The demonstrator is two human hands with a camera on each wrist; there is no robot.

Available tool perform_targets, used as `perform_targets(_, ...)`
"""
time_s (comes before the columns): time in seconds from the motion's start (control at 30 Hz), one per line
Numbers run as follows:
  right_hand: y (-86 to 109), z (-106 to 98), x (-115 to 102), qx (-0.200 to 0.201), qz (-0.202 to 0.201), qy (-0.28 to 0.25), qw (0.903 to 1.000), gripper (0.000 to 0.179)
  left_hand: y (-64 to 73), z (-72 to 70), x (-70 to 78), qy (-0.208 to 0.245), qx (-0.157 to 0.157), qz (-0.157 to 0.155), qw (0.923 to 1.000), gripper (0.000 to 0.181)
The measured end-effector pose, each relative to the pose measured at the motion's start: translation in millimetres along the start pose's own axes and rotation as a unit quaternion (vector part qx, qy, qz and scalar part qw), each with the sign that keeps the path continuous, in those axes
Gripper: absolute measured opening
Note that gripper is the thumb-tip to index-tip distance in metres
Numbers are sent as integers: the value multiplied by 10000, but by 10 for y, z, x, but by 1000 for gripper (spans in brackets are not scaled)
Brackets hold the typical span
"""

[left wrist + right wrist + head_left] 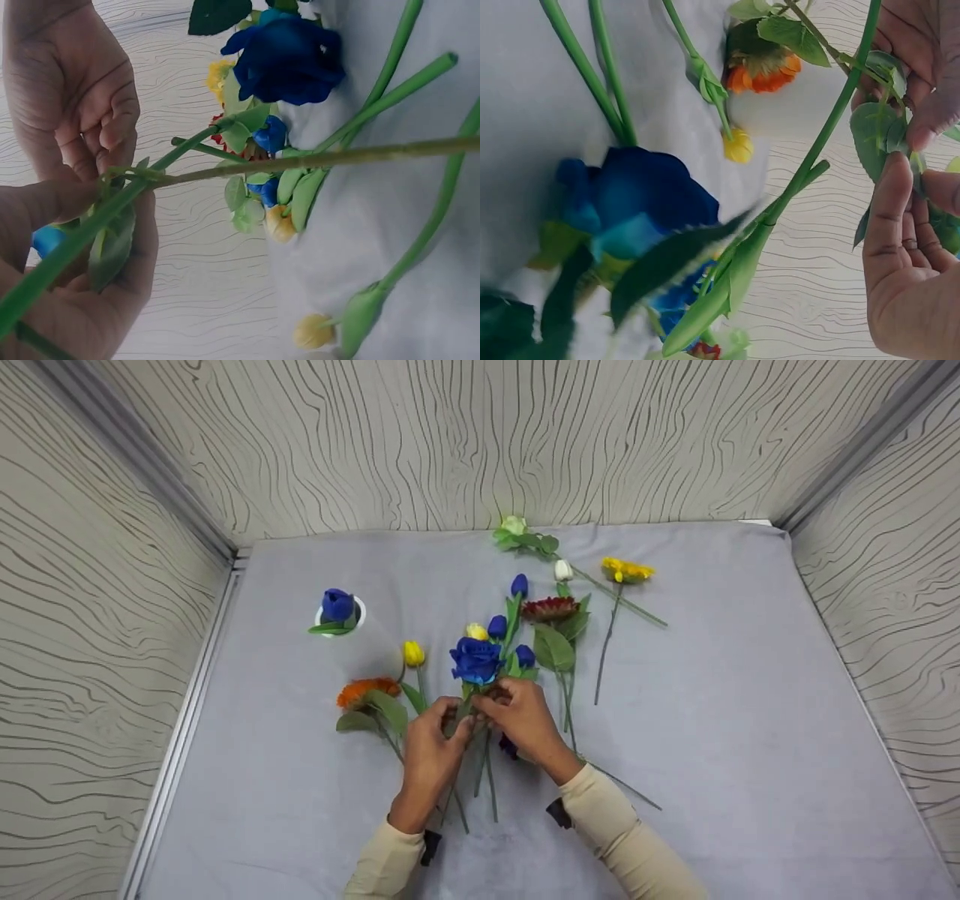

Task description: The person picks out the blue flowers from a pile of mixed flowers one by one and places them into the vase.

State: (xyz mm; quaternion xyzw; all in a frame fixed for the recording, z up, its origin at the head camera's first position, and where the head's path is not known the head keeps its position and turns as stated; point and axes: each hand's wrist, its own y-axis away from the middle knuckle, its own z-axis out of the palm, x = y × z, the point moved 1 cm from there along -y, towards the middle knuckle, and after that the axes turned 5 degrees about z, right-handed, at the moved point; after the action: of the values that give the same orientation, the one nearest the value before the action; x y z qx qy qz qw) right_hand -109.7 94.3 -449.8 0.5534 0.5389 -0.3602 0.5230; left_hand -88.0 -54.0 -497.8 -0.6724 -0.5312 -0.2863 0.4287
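Note:
Between both hands is a blue rose point(477, 660) with green leaves. My left hand point(431, 754) grips its stem just below the bloom, thumb across a leaf point(112, 251). Fingertips of my right hand point(531, 721) pinch the leaves point(877, 135) on the same stem, close beside the left thumb. In the right wrist view the two hands nearly meet, the right one point(911, 289) lower. Blue tulips point(525, 656) and a pale yellow bloom point(475, 631) lie around and behind the rose. A second, darker blue rose point(289, 60) lies beneath the right wrist, mostly hidden in the head view.
At the left stands a white vase point(361, 619) holding a blue flower point(338, 604). An orange flower point(367, 691) and a yellow tulip point(413, 653) lie nearby. Towards the right are a dark red flower point(551, 608), a white tulip point(563, 571), a yellow flower point(627, 571) and a pale green rose point(514, 526).

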Motion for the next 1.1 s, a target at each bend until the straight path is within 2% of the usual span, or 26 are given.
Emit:
perform_targets(0.23,-31,-17,-161,246,-614,532,9964,5,-118,-89,69,372,-7,65,9993,14)
perform_targets(0.47,-214,-38,103,390,-1056,686,9913,9,-159,-113,104,734,68,233,9970,12)
perform_targets(0.6,-226,-67,67,406,-1121,822,9895,10,-182,-123,129,797,24,338,9962,17)
perform_targets(0.87,-224,-74,36,253,-1216,790,9891,7,-210,-112,141,1117,-130,35,9936,20)
perform_targets(1.0,-221,-69,31,31,-1263,547,9905,11,-200,-95,120,1191,-129,182,9926,23)
perform_targets(1.1,-222,-69,23,-69,-1242,409,9914,17,-189,-96,121,1065,-82,305,9938,24)
